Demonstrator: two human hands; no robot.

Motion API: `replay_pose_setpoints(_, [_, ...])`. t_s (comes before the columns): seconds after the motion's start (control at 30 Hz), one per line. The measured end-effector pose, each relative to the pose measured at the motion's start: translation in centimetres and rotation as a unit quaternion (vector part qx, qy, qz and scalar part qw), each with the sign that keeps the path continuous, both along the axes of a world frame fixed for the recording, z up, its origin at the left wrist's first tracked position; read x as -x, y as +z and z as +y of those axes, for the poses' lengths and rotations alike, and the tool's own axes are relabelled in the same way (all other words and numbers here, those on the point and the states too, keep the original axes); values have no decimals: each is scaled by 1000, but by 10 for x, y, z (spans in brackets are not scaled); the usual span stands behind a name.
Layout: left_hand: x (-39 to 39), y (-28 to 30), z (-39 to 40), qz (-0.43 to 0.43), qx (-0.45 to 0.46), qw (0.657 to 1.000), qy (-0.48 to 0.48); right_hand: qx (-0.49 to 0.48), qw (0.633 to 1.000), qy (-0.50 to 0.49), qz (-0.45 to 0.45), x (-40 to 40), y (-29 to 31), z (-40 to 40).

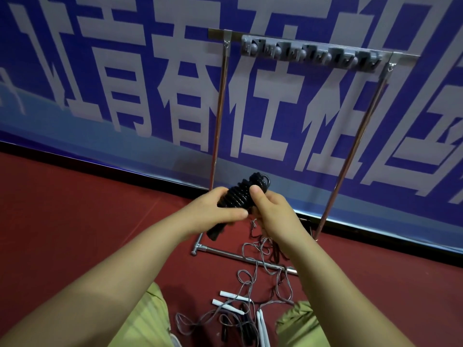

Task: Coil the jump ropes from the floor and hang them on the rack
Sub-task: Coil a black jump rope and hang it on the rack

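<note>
Two hands are holding a wound-up black rope in front of the rack.

The metal rack (pixel 298 53) is standing by the blue wall. The left hand (pixel 213 211) and right hand (pixel 270 211) are both squeezing the black jump rope (pixel 240 194), up above the floor. Grey ropes (pixel 250 279) are lying tangled on the red floor (pixel 87 209).

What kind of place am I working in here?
Probably a sports hall or gym: red sports flooring, a big blue wall banner, and a metal rack above tangled jump ropes.
</note>
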State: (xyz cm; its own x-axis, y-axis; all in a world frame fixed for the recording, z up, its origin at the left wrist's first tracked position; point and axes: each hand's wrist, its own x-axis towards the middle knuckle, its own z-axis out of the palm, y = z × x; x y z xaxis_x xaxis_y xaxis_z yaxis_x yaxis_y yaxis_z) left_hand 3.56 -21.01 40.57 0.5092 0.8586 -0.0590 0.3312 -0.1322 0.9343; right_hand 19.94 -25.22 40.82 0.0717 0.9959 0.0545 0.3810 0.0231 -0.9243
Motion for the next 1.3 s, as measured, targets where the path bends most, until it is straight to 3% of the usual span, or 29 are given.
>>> replay_pose_setpoints(0.07, [1, 0, -5, -68, 58, 995, -32, -4, 999, 32, 6, -4, 3, -4])
replay_pose_setpoints(0.2, [-4, -6, -9, -19, -86, 996, 4, 33, 995, 95, -12, -13, 12, -7])
replay_pose_setpoints(0.37, [-7, -4, -11, -22, -110, 988, 103, 116, 988, 90, -48, -22, 25, -8])
replay_pose_setpoints(0.57, [-13, -14, -11, -45, -46, 992, 104, 115, 991, 55, -51, -21, 20, -11])
replay_pose_setpoints(0.77, [-11, -16, -9, -175, 59, 976, 111, 182, 971, 104, 113, -29, 18, -13])
replay_pose_setpoints(1.03, [-7, -21, -14, -287, 95, 942, 149, 218, 950, 96, 204, -40, 2, -23])
replay_pose_setpoints(1.3, [-10, -31, -18, -262, 132, 945, 142, 5, 933, 41, 358, -23, -3, -15])
